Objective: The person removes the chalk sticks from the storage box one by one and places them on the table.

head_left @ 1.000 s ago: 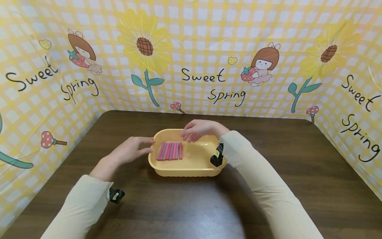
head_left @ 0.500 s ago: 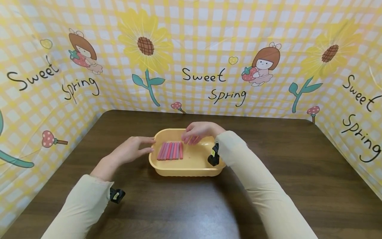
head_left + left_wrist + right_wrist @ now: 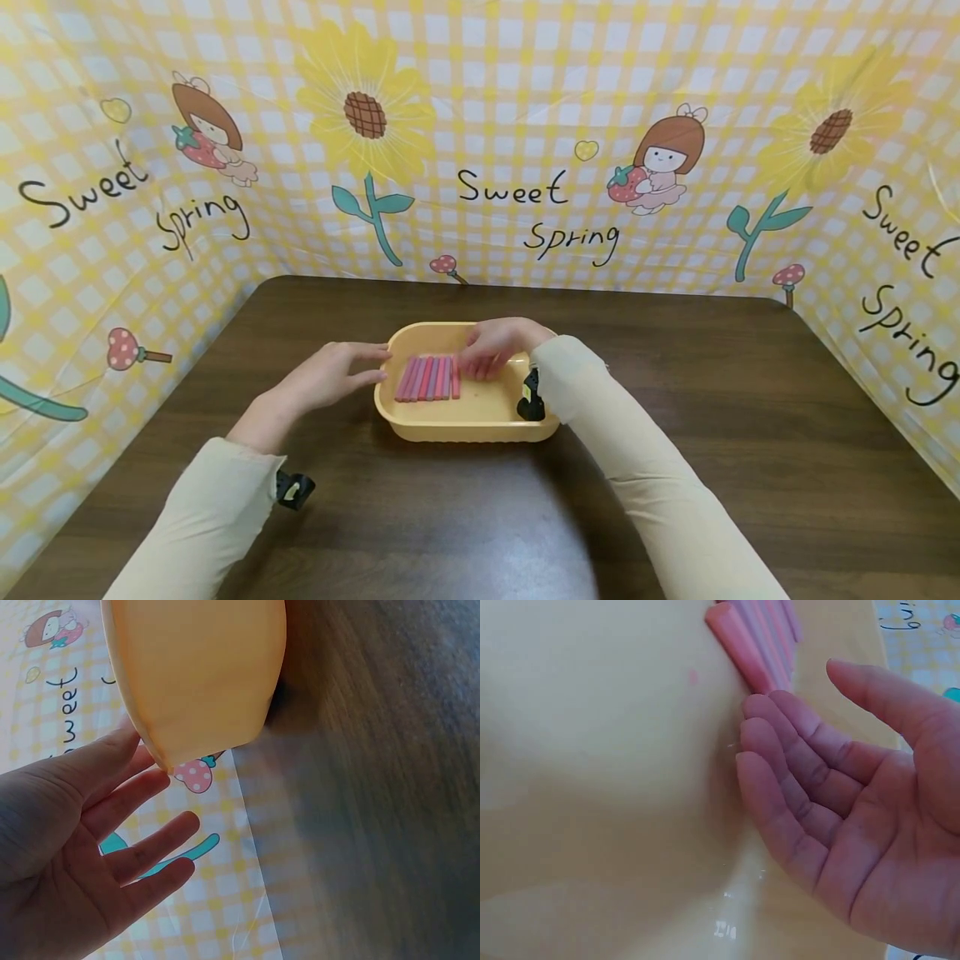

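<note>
A yellow plastic basin (image 3: 472, 433) stands on the table. In its left part, a row of pink and purple sticks (image 3: 427, 380) lies side by side. My left hand (image 3: 322, 377) is at the basin's left rim, its fingertips right at the edge and its fingers spread, as the left wrist view shows. Inside the basin, my right hand (image 3: 497, 346) is just right of the row, fingers loosely bent. In the right wrist view, its fingertips (image 3: 759, 705) are right at the end of the outermost pink stick (image 3: 739, 645), with the thumb apart and nothing held.
The brown wooden table (image 3: 420, 517) extends around the basin. A yellow checked cloth (image 3: 495, 83) with printed flowers and figures hangs behind it and at both sides. Dark wrist cameras (image 3: 294, 490) sit on both sleeves.
My right hand has come down into the basin and toward the near side, and is now beside the right end of the row. My left hand stays at the rim.
</note>
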Available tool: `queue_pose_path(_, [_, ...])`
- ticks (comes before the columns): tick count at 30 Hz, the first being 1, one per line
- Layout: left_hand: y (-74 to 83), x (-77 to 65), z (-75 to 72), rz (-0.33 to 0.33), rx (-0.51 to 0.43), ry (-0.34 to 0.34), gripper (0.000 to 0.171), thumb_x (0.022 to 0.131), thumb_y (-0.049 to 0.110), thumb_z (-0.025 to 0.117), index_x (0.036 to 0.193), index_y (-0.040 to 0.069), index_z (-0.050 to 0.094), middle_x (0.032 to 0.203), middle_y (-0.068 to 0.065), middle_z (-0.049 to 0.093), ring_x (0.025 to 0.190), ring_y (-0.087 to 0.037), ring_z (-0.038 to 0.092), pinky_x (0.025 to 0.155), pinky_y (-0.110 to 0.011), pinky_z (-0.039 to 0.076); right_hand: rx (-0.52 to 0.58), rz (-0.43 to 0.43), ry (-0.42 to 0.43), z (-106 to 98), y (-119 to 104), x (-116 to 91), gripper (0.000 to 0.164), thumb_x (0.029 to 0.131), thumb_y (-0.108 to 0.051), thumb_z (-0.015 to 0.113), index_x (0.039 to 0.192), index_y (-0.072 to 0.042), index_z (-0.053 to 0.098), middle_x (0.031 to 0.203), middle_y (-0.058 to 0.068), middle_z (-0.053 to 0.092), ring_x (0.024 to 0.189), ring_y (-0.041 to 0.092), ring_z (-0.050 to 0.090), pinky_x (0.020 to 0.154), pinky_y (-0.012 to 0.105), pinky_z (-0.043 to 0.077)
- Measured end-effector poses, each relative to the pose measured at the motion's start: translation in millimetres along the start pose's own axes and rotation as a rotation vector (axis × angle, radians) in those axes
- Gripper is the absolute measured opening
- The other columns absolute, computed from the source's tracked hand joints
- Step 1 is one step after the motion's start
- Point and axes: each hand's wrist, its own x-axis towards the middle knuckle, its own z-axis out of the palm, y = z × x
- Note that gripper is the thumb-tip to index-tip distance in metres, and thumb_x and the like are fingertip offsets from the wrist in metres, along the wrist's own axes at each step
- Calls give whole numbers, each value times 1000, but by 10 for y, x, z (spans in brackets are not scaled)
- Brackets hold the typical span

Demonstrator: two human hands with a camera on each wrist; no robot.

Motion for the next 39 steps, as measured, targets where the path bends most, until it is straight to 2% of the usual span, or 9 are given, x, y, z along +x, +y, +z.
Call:
queue_pose_path(6, [6,-1,-3,-5,2,2,40,91,22,60,126,3,58,136,-18,52,126,-39,47,104,-55,38,-22,53,4,38,-32,45,19,91,-20,56,78,-7,57,71,-1,57,63,7,52,60,18,48])
queue_pose_path(13, [-6,9,6,7,7,10,39,91,20,60,126,2,58,135,-18,52,126,-39,48,104,-54,38,-65,58,5,75,-23,109,31,93,-27,56,68,-7,55,60,-2,50,52,7,43,50,17,38])
queue_pose_path(20, [-5,10,13,-12,6,3,40,92,22,59,127,3,57,136,-17,52,127,-39,46,105,-55,36,-128,64,62,114,-29,170,33,92,-30,58,68,-8,59,59,-2,53,50,6,44,47,17,36])
queue_pose_path(27, [15,-2,10,-3,8,8,40,91,21,60,126,2,58,135,-18,52,126,-39,47,104,-55,37,-196,67,104,169,-64,133,33,92,-30,58,66,-10,58,58,-3,53,49,5,42,46,16,34])
queue_pose_path(39, [24,-6,11,-14,11,4,40,92,21,59,127,2,57,136,-17,52,126,-39,47,105,-55,37,-196,56,77,152,-43,146,31,92,-25,58,66,-9,58,58,-3,52,49,5,41,46,15,33])
